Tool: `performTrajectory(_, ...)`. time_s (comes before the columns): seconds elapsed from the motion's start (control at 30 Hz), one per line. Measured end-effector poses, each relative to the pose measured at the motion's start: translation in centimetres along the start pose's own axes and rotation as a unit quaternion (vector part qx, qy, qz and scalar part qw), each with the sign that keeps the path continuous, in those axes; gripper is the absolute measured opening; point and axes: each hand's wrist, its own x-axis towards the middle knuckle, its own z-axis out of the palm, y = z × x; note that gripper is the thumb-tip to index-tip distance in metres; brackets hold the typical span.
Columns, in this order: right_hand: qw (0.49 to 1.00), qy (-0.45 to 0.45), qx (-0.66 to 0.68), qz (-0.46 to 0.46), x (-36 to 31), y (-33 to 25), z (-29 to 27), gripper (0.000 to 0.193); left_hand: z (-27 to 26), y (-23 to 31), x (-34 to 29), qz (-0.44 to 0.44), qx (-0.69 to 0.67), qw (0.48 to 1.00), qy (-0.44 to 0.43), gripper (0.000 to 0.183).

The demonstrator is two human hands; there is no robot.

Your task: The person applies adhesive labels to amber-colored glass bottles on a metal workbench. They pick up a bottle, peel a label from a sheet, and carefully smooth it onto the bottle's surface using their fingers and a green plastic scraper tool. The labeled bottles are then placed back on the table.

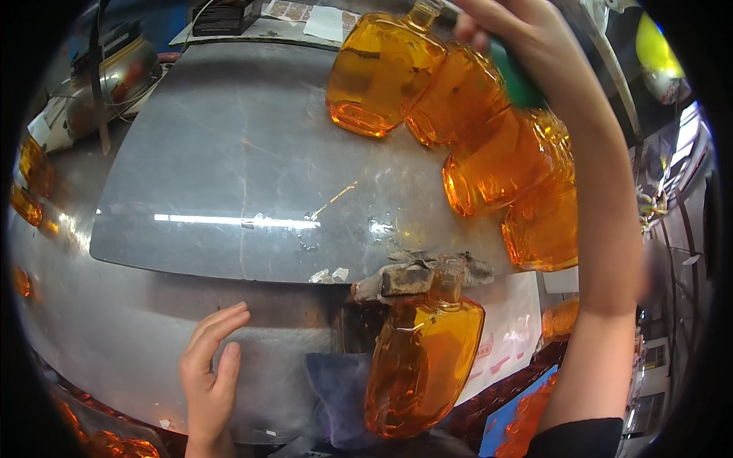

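My left hand is raised at the lower left, empty, with its thumb apart from its fingers. At the top right my right hand curls round a smooth green object, mostly hidden by the palm and wrist; its kind is unclear. Below that hand several amber glass bottles stand close together in a curved row. Nearer to me, another amber glass bottle leans with its neck against a worn, cloth-wrapped rest at the front edge of the grey slab. Neither hand touches this bottle.
The grey slab spans the middle of the workbench. A dark blue cloth lies beside the near bottle. More amber glass shows at the far left and lower left. Papers and a black box lie at the back.
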Motion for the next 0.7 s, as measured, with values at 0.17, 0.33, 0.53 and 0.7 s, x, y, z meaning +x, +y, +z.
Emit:
performTrajectory(0.17, 0.978, -0.125, 0.158, 0.050, -12.5, -4.1, 1.4, 0.049, -0.1, -0.2, -0.8, -0.009, 0.009, 1.000, 0.002, 0.029)
performTrajectory(0.33, 0.899, 0.124, 0.286, 0.308, -19.9, -0.8, -0.5, 0.044, 0.9, 0.9, -0.7, 0.011, 0.014, 0.999, -0.042, 0.028)
performTrajectory(0.53, 0.984, -0.154, 0.085, 0.031, -24.1, -4.4, 3.0, 0.036, 2.2, 1.2, -1.4, 0.011, 0.021, 0.998, -0.055, 0.028)
performTrajectory(0.7, 0.987, 0.063, -0.029, -0.145, -18.9, -2.3, 6.6, 0.042, 3.2, 1.6, -2.2, -0.001, 0.036, 0.998, -0.059, 0.029)
